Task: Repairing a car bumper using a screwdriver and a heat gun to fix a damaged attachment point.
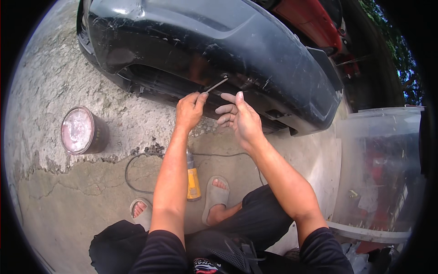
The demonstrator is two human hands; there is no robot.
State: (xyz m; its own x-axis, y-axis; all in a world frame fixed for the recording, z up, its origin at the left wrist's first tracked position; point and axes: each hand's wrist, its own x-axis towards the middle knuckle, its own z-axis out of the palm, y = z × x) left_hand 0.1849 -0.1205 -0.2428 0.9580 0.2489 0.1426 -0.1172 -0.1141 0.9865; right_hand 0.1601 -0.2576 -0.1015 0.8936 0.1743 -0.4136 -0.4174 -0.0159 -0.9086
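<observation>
My left hand (pixel 189 111) is closed around a thin, greyish rod (pixel 217 85), which sticks out toward the upper right. The rod's tip is in front of a scratched black car bumper (pixel 182 50), close to a small pale mark on its face; whether they touch I cannot tell. To the right, my right hand (pixel 244 119) is raised in front of the bumper's lower edge. Its fingers are apart, dusted grey at the tips, and nothing is in them.
A lidded tub (pixel 78 130) stands on rough concrete at the left. Between my sandalled feet lies a yellow-and-grey cylindrical thing (pixel 193 182), with a dark cord (pixel 128 176) looping near it. At the right is a large translucent plastic bin (pixel 360 160). A red car (pixel 310 23) is behind the bumper.
</observation>
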